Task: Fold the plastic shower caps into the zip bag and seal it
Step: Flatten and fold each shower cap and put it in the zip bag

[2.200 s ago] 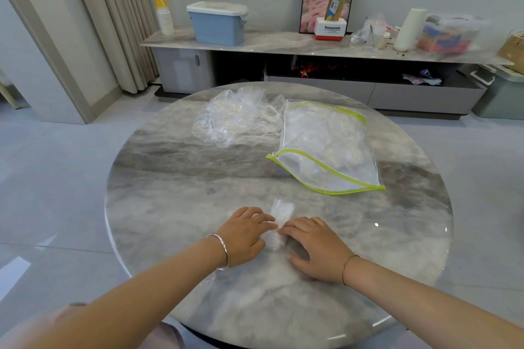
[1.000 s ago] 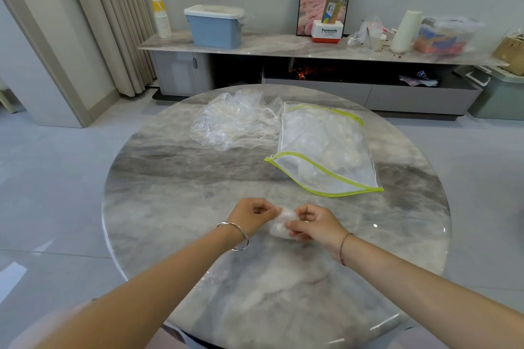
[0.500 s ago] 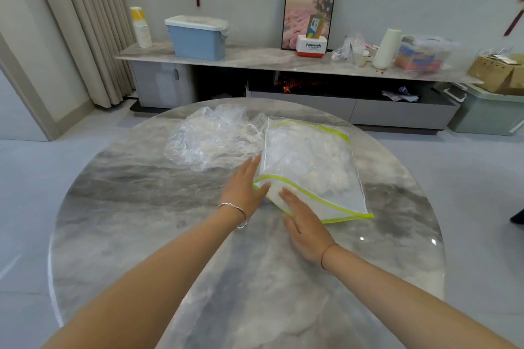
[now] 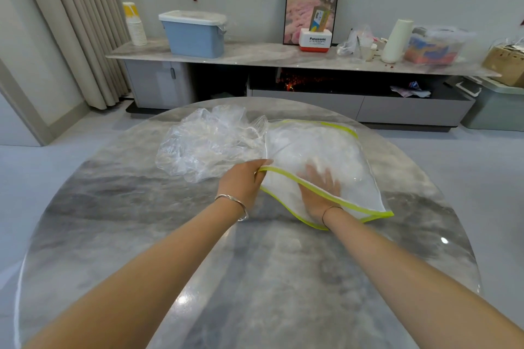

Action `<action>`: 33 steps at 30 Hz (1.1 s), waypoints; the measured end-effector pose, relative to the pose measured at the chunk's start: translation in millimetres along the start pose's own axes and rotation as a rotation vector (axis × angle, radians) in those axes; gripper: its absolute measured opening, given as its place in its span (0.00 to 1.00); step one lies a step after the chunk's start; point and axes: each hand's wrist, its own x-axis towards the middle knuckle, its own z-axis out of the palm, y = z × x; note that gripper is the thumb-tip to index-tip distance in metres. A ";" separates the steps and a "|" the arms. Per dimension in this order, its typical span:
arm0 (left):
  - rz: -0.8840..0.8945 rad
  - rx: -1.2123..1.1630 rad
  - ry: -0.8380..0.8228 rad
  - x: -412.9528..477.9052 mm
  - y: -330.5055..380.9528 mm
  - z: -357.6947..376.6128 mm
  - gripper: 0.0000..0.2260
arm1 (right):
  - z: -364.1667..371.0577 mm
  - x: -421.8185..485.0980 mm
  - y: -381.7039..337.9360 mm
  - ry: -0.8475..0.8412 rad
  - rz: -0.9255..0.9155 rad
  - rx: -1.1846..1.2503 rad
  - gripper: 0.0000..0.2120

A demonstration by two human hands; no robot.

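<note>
left hand (image 4: 243,181): gripping the mouth of the zip bag (image 4: 365,187); fingers (image 4: 256,165) pinching the upper yellow-green rim strip and holding it lifted off the lower one.
right hand (image 4: 320,193): sitting inside the bag up to the wrist, showing through the clear wall; fingers (image 4: 312,174) looking straight and spread, released, palm down. Can't tell whether anything is lying under them, too blurred.
zip bag: lying on the bench (image 4: 136,235), mouth facing the person and gaping around the right wrist, unsealed; closed end lying well beyond the right fingertips.
folded caps (image 4: 320,139): white mass sitting inside the bag, just beyond the right fingers.
loose shower caps (image 4: 209,144): crumpled clear heap lying on the bench, just beyond and to the left of the left fingers, touching the bag's left edge.
wrists: silver bangle (image 4: 232,204) hanging on the left, thin dark band (image 4: 330,210) sitting on the right.
background: sideboard (image 4: 255,55) standing well beyond both hands, carrying a blue bin (image 4: 194,37) and a framed picture (image 4: 312,0).
</note>
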 end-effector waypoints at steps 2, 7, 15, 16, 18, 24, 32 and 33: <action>-0.022 -0.123 -0.067 -2.5 -2.3 1.5 0.16 | -0.1 -5.2 5.2 -0.018 -0.046 -0.031 0.26; 0.134 -0.054 -0.332 -18.2 -13.0 -2.0 0.41 | 3.3 -37.9 17.0 -0.052 -0.191 -0.123 0.27; -0.224 0.310 -0.240 0.4 -64.4 10.4 0.29 | 2.7 -84.0 39.0 -0.141 -0.344 -0.300 0.42; -0.234 0.363 -0.276 1.4 -68.5 12.6 0.29 | 2.5 -86.3 38.9 -0.148 -0.362 -0.309 0.42; -0.246 0.412 -0.307 0.3 -71.3 13.6 0.30 | 1.5 -88.3 36.8 -0.133 -0.386 -0.302 0.41; -0.165 0.520 -0.273 -27.5 -71.4 6.5 0.23 | -8.6 -80.8 27.7 -0.024 -0.334 -0.255 0.31; -0.054 0.529 -0.409 -85.4 -57.6 -19.3 0.22 | -21.5 -108.3 23.0 -0.107 -0.523 -0.155 0.23; -0.053 0.511 -0.452 -92.2 -52.2 -21.5 0.23 | -21.0 -115.6 23.1 -0.108 -0.566 -0.164 0.23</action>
